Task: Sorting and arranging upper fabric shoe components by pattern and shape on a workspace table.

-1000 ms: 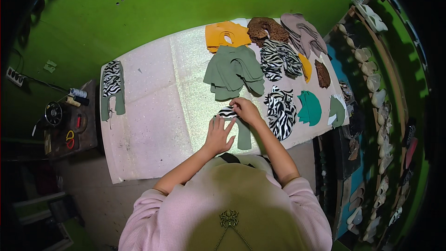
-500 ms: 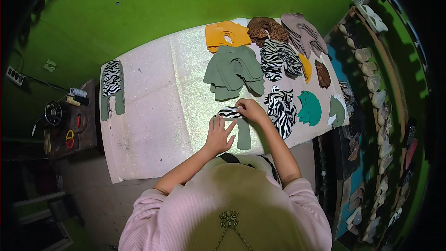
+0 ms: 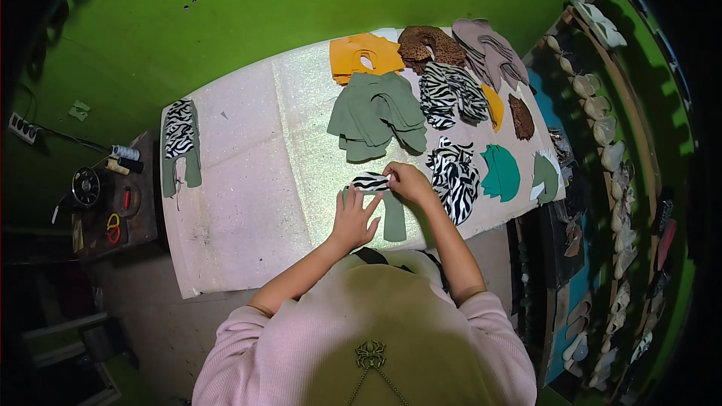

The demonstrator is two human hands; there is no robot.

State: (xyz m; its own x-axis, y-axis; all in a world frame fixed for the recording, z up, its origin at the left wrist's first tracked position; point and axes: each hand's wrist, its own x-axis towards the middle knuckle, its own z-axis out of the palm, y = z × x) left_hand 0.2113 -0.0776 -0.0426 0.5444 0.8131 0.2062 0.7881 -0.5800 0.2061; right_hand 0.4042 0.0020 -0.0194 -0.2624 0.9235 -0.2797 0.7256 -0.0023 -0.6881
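Note:
In front of me on the table lies a zebra-print piece [image 3: 368, 180], set against the top edge of a sage-green cut piece [image 3: 394, 218]. My left hand [image 3: 353, 219] rests flat with fingers spread, its fingertips on the place where the two pieces meet. The right end of the zebra-print piece is pinched between the thumb and fingers of my right hand [image 3: 408, 182]. Part of the green piece is hidden under my left hand. Just beyond my hands sits a stack of sage-green pieces [image 3: 368, 116]. Zebra-print pieces [image 3: 453, 180] are heaped right of my right hand.
Across the white table [image 3: 241, 203] are orange pieces [image 3: 353, 56], leopard-print pieces [image 3: 432, 46], mauve pieces [image 3: 489, 49] and teal pieces [image 3: 502, 173]. A joined zebra-and-green piece [image 3: 180, 131] lies far left. Scissors [image 3: 113, 229] and thread spools [image 3: 125, 153] stand left; racks hold shoe lasts [image 3: 613, 158] right.
My right hand has shifted very slightly along the zebra-print piece's right end. My left hand stays nearly where it was, and the pieces hardly move.

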